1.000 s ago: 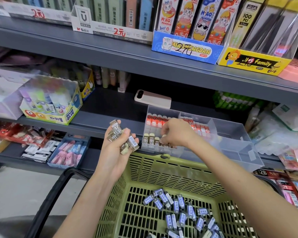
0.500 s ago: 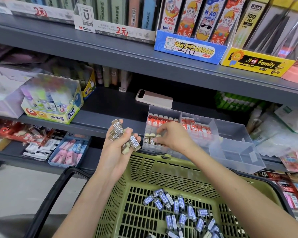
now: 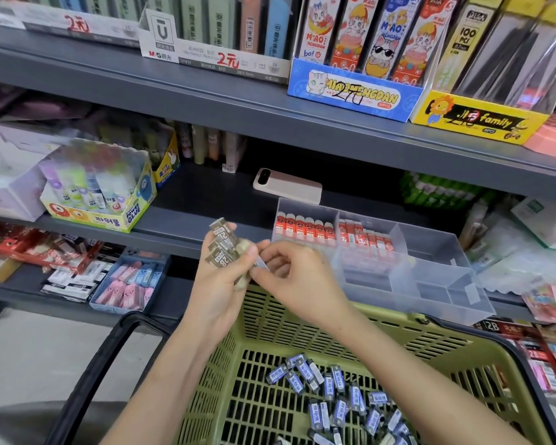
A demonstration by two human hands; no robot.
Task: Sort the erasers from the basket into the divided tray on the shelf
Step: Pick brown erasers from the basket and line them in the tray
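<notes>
My left hand [image 3: 220,289] grips a bunch of grey-sleeved 2B erasers [image 3: 221,245] above the near rim of the green basket [image 3: 302,319]. My right hand [image 3: 297,277] meets it and pinches one eraser [image 3: 261,264] of that bunch at the fingertips. Several blue-sleeved erasers [image 3: 334,390] lie on the basket floor. The clear divided tray [image 3: 430,271] sits on the shelf behind my hands; red-sleeved erasers [image 3: 305,227] fill its back left compartments. Its right compartments look bare. My hands hide the tray's front left compartment.
A phone [image 3: 287,186] lies on the shelf behind the tray. A glue stick box [image 3: 109,200] stands to the left. A blue box of pink erasers [image 3: 130,281] sits on the lower shelf. The basket's black handle [image 3: 90,374] hangs at its left.
My right hand has drawn back from the tray's front left compartment to my left hand and taken hold of an eraser there. The left hand has stayed nearly still.
</notes>
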